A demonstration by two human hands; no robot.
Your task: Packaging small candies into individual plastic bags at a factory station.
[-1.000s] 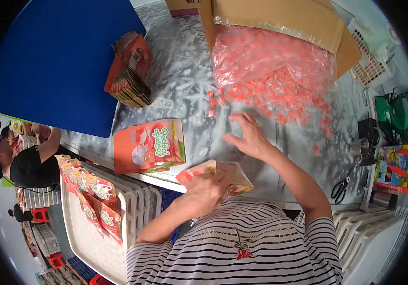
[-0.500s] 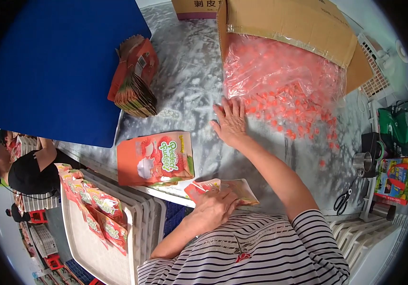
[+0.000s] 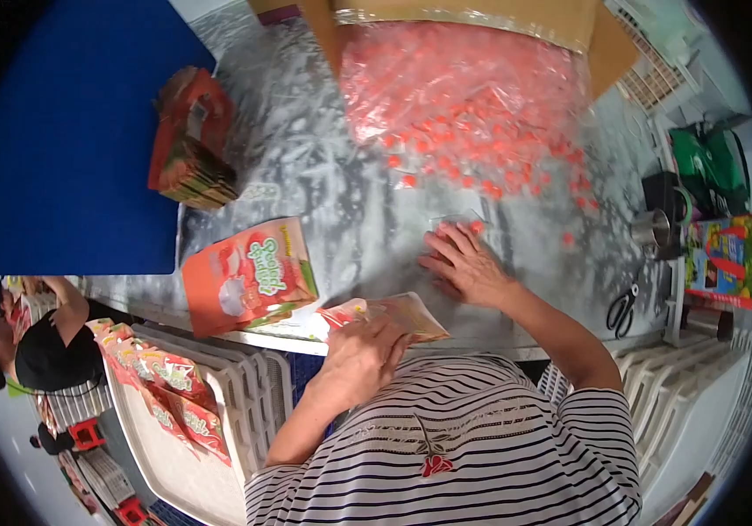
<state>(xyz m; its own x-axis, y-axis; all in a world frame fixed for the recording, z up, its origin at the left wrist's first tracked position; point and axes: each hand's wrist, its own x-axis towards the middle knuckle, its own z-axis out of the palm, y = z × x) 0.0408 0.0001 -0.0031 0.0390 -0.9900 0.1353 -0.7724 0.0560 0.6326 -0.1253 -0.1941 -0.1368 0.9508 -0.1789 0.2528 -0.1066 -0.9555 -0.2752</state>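
My left hand (image 3: 360, 358) is closed on a red, printed candy pouch (image 3: 407, 314) at the table's near edge, the pouch's mouth facing right. Lying flat on the grey table, my right hand (image 3: 474, 270) has its fingers stretched out. Its fingertips touch a clear-wrapped red candy (image 3: 476, 227). Beyond it, many such candies spill from a large clear plastic bag (image 3: 464, 74) that lies in an open carton (image 3: 481, 12). Left of my left hand, another red pouch (image 3: 249, 279) rests flat. A bundle of standing pouches (image 3: 194, 171) is farther back on the left.
A big blue panel (image 3: 69, 149) covers the far left. Stacked white trays (image 3: 188, 473) stand at the lower left, filled pouches on the top one. Black scissors (image 3: 623, 311) and a metal cup (image 3: 650, 228) are at the right. Another person (image 3: 52, 346) sits beyond the left side.
My right hand has drawn back from the candy pile toward me, with a wrapped candy now at its fingertips. My left hand still holds the pouch. The whole view has shifted.
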